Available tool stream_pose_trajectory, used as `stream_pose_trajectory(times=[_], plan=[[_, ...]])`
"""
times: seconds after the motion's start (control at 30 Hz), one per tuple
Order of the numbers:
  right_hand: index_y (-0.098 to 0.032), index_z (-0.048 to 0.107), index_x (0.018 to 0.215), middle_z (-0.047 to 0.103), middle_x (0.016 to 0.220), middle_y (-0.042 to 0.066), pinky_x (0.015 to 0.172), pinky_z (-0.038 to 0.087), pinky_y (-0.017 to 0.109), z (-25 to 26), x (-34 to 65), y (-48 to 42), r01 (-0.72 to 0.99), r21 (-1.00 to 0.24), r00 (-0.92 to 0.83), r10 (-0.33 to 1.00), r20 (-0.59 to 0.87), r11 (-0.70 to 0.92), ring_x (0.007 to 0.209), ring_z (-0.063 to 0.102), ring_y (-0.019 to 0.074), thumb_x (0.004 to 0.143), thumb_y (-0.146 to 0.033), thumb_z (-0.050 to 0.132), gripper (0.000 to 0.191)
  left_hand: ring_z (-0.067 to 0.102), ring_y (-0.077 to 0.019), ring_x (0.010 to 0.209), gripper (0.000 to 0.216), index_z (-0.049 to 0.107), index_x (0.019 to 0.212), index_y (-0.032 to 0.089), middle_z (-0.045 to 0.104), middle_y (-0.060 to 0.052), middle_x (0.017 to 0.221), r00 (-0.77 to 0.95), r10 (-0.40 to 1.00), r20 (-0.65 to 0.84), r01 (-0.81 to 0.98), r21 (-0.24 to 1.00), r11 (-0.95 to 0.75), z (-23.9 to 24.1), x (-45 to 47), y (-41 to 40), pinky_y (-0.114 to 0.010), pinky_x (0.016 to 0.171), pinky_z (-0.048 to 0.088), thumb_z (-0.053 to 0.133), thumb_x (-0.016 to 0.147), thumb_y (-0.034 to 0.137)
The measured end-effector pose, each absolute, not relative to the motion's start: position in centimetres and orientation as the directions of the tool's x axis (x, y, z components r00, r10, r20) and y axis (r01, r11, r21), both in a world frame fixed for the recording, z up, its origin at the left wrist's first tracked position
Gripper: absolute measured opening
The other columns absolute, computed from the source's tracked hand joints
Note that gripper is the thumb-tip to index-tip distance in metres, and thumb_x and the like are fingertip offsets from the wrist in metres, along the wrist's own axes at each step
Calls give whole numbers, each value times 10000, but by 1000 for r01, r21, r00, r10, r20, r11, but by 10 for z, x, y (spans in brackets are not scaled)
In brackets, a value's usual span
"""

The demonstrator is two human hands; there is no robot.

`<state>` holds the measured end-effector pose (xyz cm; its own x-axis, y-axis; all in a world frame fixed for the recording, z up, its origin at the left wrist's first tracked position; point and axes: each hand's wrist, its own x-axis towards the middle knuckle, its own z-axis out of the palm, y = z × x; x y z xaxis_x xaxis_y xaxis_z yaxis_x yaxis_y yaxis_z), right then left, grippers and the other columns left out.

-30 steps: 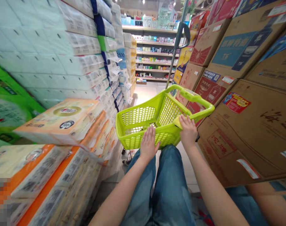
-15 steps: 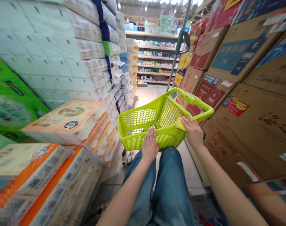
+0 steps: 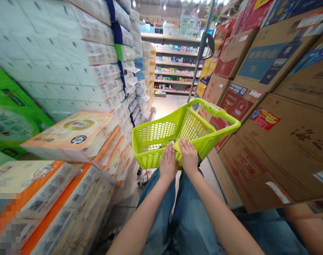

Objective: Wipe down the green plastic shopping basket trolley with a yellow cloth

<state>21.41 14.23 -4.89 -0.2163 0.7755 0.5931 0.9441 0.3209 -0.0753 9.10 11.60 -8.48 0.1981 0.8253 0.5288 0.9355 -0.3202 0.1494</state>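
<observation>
A lime-green plastic shopping cart basket point(image 3: 161, 159) with lattice walls stands in front of my knees, its looped handle point(image 3: 227, 122) at the right. My left hand point(image 3: 169, 163) is on the near rim, fingers laid over the edge and thumb hidden. Right beside it, my right hand point(image 3: 188, 156) presses a yellow cloth point(image 3: 177, 146) against the same rim. Most of the cloth is covered by the fingers. The two hands almost touch.
Packs of tissue paper point(image 3: 79, 127) are stacked along the left. Cardboard cartons point(image 3: 278, 152) form a wall on the right. A grey pole point(image 3: 200, 49) with a looped grip rises behind the basket. Stocked shelves point(image 3: 174, 63) stand at the aisle's far end.
My right hand has slid left along the near rim with the yellow cloth, from near the handle to beside my left hand. My left hand has stayed at the rim.
</observation>
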Motion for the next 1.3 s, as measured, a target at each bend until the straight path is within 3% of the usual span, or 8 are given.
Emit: stream_pose_trajectory(times=[0.1,0.23,0.37,0.57,0.83,0.93,1.03,1.3], plan=[[-166,480,1466,499,1518,43,1180,351,434,-45,221,140,923,-43,-291,768,571,382,1422,433,250,806,31,384,696,155,-266,1538,675,308,1518,49,196,-142,1654,206,824,527,937,138,-322,-84,89,115,-427,1240,233,493,904,260],[-200,469,1473,505,1513,22,1195,326,440,-29,268,144,920,47,-346,748,566,390,1428,429,227,808,26,389,707,160,-254,1537,780,159,1572,70,189,-121,1659,200,823,531,937,143,-320,-82,88,115,-417,1242,231,498,890,239],[-220,503,1446,543,1484,14,1200,320,438,-8,325,154,964,73,-243,742,625,255,1426,433,224,794,8,428,695,154,-259,1538,839,101,1584,81,176,-116,1663,201,824,530,931,159,-329,-83,89,116,-425,1245,225,518,872,231],[-199,485,1464,534,1490,57,1181,345,477,-13,326,160,995,-43,-32,715,698,87,1414,448,263,775,0,419,720,142,-261,1541,861,74,1585,77,166,-131,1664,188,828,528,934,166,-317,-84,91,116,-428,1243,227,523,866,225],[-186,429,1502,507,1512,73,1170,358,453,-56,217,142,936,-120,-189,760,622,331,1432,419,244,782,19,386,750,151,-262,1539,720,252,1539,56,193,-142,1656,197,822,535,934,152,-323,-85,90,115,-434,1240,238,496,884,226],[-185,450,1487,497,1520,60,1185,337,449,-52,212,138,922,-89,-258,769,585,377,1433,419,236,781,20,395,737,162,-258,1537,666,327,1506,62,200,-134,1656,211,823,527,934,140,-329,-84,89,115,-430,1238,242,493,881,224],[-205,459,1481,508,1512,42,1202,308,459,-41,236,139,914,-21,-326,766,554,405,1432,423,226,782,26,402,738,169,-254,1536,708,270,1535,64,190,-121,1660,211,826,522,937,134,-324,-83,88,115,-420,1240,237,490,879,210],[-235,547,1410,559,1471,43,1212,292,489,-5,335,159,985,-58,-86,750,656,164,1434,421,238,767,5,446,693,131,-254,1543,827,107,1580,67,154,-124,1667,204,833,514,935,150,-322,-82,90,115,-420,1249,206,509,875,226]])
